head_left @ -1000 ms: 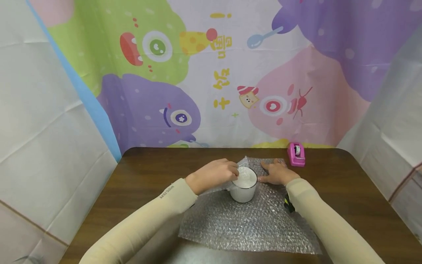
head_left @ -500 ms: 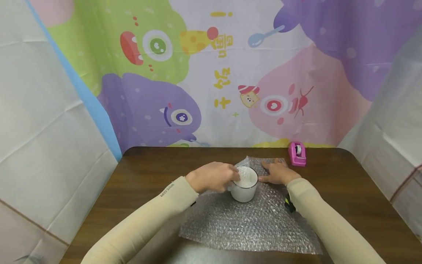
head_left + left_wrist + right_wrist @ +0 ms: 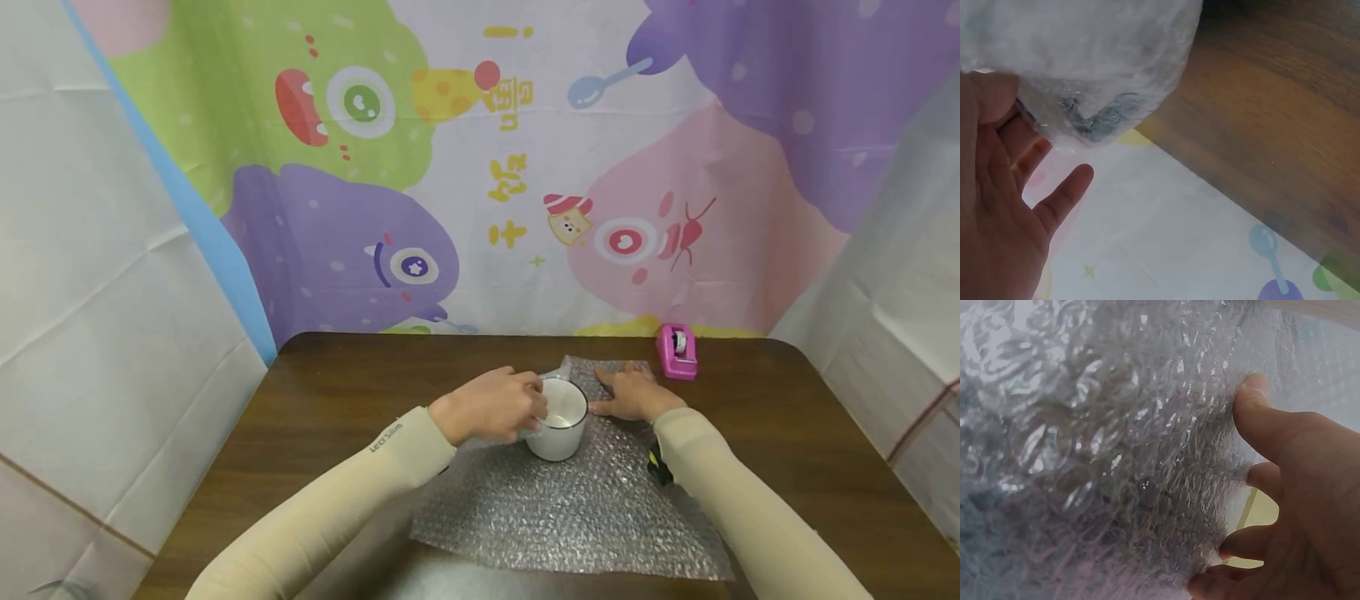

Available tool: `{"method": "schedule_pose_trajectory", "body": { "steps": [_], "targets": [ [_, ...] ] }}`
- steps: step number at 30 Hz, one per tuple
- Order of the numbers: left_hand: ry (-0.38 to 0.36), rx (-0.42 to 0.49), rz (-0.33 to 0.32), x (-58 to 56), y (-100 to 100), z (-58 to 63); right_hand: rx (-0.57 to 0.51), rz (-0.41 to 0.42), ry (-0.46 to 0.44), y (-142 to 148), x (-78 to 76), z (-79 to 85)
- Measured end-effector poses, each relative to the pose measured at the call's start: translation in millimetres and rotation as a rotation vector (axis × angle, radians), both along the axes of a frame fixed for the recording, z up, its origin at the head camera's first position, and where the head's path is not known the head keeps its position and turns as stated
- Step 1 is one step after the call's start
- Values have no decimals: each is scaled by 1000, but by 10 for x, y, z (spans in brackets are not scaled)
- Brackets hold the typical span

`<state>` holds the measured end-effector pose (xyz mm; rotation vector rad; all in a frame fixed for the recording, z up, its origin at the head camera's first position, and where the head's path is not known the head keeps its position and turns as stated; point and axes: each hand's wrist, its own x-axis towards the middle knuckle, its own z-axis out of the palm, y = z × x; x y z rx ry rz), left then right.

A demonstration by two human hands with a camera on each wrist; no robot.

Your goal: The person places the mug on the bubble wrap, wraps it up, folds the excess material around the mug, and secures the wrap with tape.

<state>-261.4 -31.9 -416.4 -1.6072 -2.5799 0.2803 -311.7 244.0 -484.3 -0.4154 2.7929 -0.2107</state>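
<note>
A white cup (image 3: 557, 443) with a dark rim stands upright on a sheet of bubble wrap (image 3: 570, 521), its inside in view from above. At the cup's left rim, my left hand (image 3: 495, 406) pinches a raised part of the wrap with curled fingers. The left wrist view shows the thumb against the gathered bubble wrap (image 3: 1104, 44), dark marks showing through it, and one finger extended apart. To the cup's right, my right hand (image 3: 633, 394) lies spread on the sheet, its thumb (image 3: 1250, 403) on the bubbles and a fingertip close to the cup.
A pink tape dispenser (image 3: 677, 352) stands at the back right of the brown wooden table (image 3: 330, 400). Behind the table hangs a cartoon-printed curtain (image 3: 495, 283). Pale cloth walls (image 3: 112, 275) flank both sides.
The bubble wrap that covered part of the cup's mouth has come away, showing more of the inside. My left hand has shifted slightly at the rim; my right hand has stayed put.
</note>
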Motion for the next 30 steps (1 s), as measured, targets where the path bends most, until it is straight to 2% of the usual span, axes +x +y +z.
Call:
{"method": "schedule_pose_trajectory", "body": {
  "steps": [10, 19, 26, 30],
  "targets": [
    [81, -27, -25, -3, 31, -28, -66, -34, 5, -13, 64, 6],
    [82, -45, 2, 22, 61, 45, -141, -85, 57, 36, 98, -18],
    [122, -36, -21, 44, 82, 26, -123, -80, 89, 51, 153, -12],
    [108, -33, -19, 63, 83, 14, -89, -62, 134, 60, 202, -18]
  ]
}}
